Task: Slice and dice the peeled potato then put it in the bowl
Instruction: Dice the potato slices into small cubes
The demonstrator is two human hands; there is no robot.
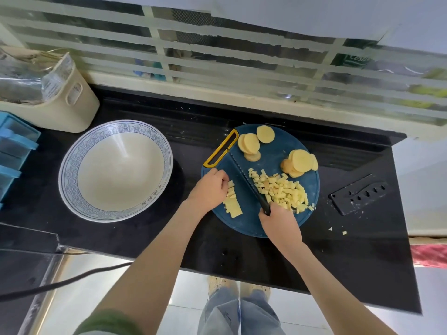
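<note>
A round blue cutting board (266, 228) lies on the black counter. My right hand (280, 224) grips the handle of a black knife (244, 175), whose blade runs up and left across the board. My left hand (210, 187), fingers curled, holds down a stack of potato strips (232, 201) left of the blade. A pile of diced potato (283, 192) lies right of the blade. Two groups of round potato slices (251, 143) (301, 163) sit at the board's far side. The wide white bowl (72, 163) with a blue rim stands empty to the left.
A black knife sheath (360, 194) lies right of the board, with a few potato bits (337, 230) near it. A beige basket (72, 107) and blue drawers (14, 151) stand at the far left. A window grille runs along the back. The counter's front edge is close below.
</note>
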